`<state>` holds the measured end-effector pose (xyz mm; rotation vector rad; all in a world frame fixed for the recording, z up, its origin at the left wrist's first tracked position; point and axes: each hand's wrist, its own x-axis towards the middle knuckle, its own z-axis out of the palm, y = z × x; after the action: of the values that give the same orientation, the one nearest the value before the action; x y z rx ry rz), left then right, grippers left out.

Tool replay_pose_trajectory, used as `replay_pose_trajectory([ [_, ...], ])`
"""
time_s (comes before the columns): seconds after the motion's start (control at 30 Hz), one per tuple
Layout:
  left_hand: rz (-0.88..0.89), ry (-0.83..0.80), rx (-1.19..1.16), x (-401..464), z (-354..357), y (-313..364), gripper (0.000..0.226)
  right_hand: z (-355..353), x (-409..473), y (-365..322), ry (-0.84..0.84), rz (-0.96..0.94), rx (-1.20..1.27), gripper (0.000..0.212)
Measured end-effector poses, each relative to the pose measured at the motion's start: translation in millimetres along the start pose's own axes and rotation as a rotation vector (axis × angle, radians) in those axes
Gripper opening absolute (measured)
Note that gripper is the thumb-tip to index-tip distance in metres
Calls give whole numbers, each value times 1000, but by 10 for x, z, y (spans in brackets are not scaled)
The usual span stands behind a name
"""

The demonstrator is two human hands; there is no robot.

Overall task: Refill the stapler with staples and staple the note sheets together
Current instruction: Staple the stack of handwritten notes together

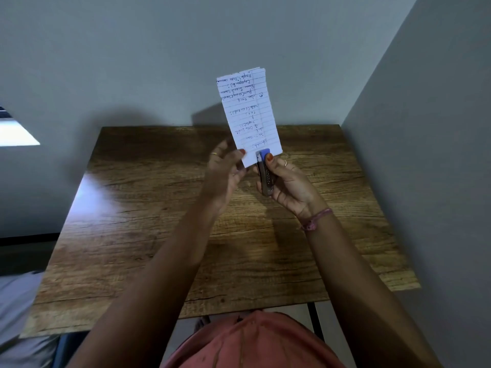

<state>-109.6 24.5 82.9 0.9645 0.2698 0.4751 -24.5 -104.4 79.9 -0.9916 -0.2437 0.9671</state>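
the right hand (288,181) grips the stapler (264,172) upright, its nose over the note sheets' (249,115) near edge; the left hand (225,168) pinches their near-left corner.

Bare wooden table (148,235) — open room throughout — walls (425,128) close behind and right.

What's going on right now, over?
Left hand pinching note sheets upright. Right hand holding stapler, nose over the sheets' bottom edge. Nothing in the way above the table.
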Motion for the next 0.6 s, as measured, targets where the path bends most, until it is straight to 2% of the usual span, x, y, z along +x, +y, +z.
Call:
replay_pose_trajectory([
  [0.07,-13,-67,188,-47,63,-87,32,9,4,14,11,-7,-19,27],
  [0.17,11,0,362,-99,169,-163,39,45,4,43,31,-30,-56,26],
  [0.47,27,99,372,-73,196,-206,25,140,-6,92,75,-57,-5,24],
  [0.6,18,141,319,-66,193,-238,19,200,27,142,128,-47,21,15],
])
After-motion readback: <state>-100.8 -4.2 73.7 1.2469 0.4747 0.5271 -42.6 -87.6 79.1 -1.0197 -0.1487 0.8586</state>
